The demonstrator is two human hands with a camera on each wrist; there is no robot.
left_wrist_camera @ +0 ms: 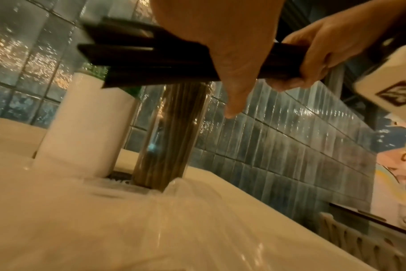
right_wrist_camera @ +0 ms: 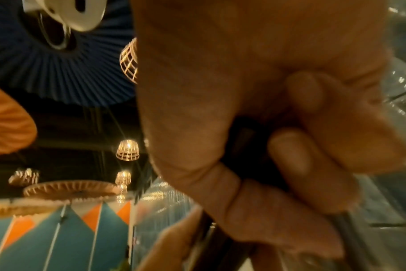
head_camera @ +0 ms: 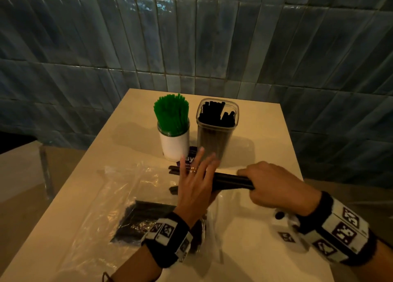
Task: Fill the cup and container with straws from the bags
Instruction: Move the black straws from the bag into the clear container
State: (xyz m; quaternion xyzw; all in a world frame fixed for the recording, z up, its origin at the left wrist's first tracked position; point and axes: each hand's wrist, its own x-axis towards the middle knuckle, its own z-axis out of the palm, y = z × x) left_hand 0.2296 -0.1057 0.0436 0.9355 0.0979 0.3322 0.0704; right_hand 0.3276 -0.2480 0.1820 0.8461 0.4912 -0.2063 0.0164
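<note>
Above the worktop point(head_camera: 244, 235), right hand point(head_camera: 276, 188) fingers clamp one end of the black straws point(head_camera: 231, 180). Left hand point(head_camera: 196, 186) lies flat, fingers spread, against them. The uneven far ends may catch the container point(head_camera: 217, 130) rim and spill.

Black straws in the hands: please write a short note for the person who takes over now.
Right hand grips a bundle of black straws, held level above the table. Left hand is flat with straight fingers against the bundle.
White cup is packed with green straws. Clear container holds black straws with some room left.
A plastic bag near the left wrist has more black straws.
Left: drop the bundle in the container, then empty the bag.
</note>
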